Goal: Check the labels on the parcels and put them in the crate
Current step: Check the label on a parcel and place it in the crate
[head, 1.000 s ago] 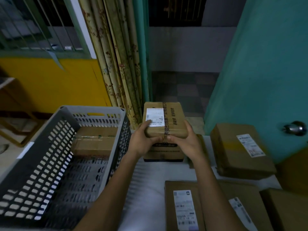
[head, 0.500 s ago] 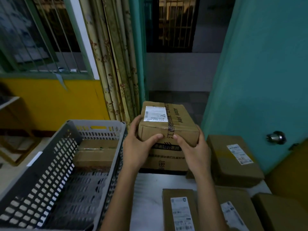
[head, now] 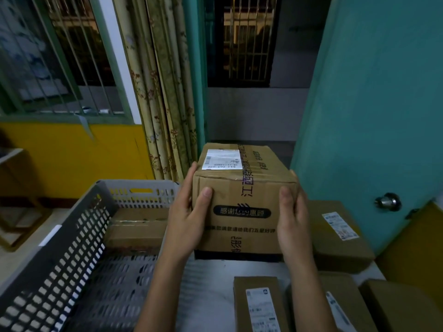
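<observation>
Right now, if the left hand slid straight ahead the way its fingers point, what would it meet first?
The left hand grips the held parcel's left side, fingers pointing forward. Straight on, it would probably reach the patterned curtain first; depth is unclear. The grey crate lies lower left, off that line.

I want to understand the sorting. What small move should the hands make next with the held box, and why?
Probably carry the box leftward over the grey crate and lower it in. Both the left hand and right hand grip it, its label faces up in view, and the crate has free floor.
</observation>
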Demonstrator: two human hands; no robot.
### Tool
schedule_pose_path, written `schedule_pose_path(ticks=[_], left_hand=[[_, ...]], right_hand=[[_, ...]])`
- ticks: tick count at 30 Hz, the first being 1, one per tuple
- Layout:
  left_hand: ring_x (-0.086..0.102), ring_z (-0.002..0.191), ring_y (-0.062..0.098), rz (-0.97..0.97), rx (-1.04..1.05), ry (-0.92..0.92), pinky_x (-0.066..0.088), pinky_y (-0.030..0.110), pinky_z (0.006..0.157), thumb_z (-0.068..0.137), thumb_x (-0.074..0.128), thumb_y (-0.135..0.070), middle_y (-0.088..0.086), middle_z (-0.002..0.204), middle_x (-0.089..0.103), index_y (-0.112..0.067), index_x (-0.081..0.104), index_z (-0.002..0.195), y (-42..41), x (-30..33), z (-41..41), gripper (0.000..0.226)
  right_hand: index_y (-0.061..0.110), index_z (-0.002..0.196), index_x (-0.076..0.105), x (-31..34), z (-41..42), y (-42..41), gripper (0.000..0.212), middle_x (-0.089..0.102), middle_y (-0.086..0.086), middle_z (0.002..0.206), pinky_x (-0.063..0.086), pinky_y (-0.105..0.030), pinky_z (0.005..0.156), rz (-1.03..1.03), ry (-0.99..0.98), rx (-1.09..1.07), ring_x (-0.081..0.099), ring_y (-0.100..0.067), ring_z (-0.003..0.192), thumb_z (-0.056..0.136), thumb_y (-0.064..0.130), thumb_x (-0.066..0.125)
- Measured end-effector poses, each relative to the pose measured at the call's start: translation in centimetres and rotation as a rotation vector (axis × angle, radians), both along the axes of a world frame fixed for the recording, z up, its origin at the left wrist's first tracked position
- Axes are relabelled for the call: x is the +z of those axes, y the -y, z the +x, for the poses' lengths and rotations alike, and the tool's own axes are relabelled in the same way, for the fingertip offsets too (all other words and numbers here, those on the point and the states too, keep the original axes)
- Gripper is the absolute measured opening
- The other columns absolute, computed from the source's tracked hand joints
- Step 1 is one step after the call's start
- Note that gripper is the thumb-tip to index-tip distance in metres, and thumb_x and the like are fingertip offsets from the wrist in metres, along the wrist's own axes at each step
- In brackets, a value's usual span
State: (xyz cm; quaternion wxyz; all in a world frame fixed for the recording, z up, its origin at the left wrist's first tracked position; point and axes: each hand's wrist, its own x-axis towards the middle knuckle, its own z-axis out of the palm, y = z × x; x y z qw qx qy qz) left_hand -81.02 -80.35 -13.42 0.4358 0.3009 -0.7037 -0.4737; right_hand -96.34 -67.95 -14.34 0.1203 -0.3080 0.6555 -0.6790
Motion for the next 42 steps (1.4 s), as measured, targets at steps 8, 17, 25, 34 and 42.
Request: schedule_pose_path(ticks=[8, 17, 25, 34, 42], left_hand=[[0.041, 0.124, -0.024, -0.008, 0.06, -0.039, 0.044, 0.019, 0.102, 0.092, 0.047, -0.061, -0.052, 0.125, 0.043, -0.051, 0.033, 0.154, -0.6, 0.4, -0.7, 0.064], [0.058, 0.123, 0.004, 0.05, -0.098, 0.038, 0.056, 0.046, 0.098, 0.071, 0.077, -0.07, -0.026, 0.136, 0.055, -0.059, 0.029, 0.15, 0.5, -0.3, 0.8, 0.093], [0.06, 0.12, 0.002, 0.144, -0.076, -0.122, 0.058, 0.043, 0.097, 0.085, 0.072, -0.057, -0.037, 0.127, 0.054, -0.072, 0.035, 0.136, 0.3, 0.3, 0.5, 0.065], [0.067, 0.113, 0.011, 0.195, -0.131, -0.122, 0.064, 0.035, 0.081, 0.075, 0.076, -0.056, -0.024, 0.128, 0.059, -0.081, 0.038, 0.122, 0.7, 1.2, 0.5, 0.065], [0.063, 0.124, 0.012, 0.279, -0.237, -0.154, 0.059, 0.038, 0.095, 0.078, 0.081, -0.046, -0.02, 0.137, 0.062, -0.049, 0.04, 0.15, 0.5, -1.0, 0.3, 0.083]], right_hand=[[0.048, 0.143, 0.043, 0.1, 0.1, 0.0, 0.08, 0.058, 0.006, 0.136, 0.051, -0.051, 0.104, -0.03, -0.006, -0.025, 0.058, -0.014, 0.125, 0.076, 0.093, 0.041], [0.055, 0.129, 0.05, 0.4, 0.6, -0.6, 0.056, 0.064, 0.01, 0.127, 0.062, -0.04, 0.083, -0.075, 0.019, 0.035, 0.066, -0.012, 0.114, 0.078, 0.073, 0.063], [0.066, 0.132, 0.037, 1.3, 1.0, -0.2, 0.052, 0.056, 0.027, 0.127, 0.056, -0.012, 0.068, -0.05, 0.02, 0.131, 0.061, 0.012, 0.106, 0.087, 0.057, 0.063], [0.063, 0.133, 0.041, 0.7, 0.9, -0.2, 0.051, 0.061, 0.015, 0.127, 0.059, -0.02, 0.069, -0.095, 0.102, 0.149, 0.066, 0.001, 0.104, 0.091, 0.049, 0.066], [0.041, 0.152, 0.042, 1.2, -0.6, -0.3, 0.056, 0.071, 0.021, 0.114, 0.059, -0.022, 0.066, -0.107, 0.037, 0.024, 0.071, -0.004, 0.095, 0.097, 0.049, 0.05]])
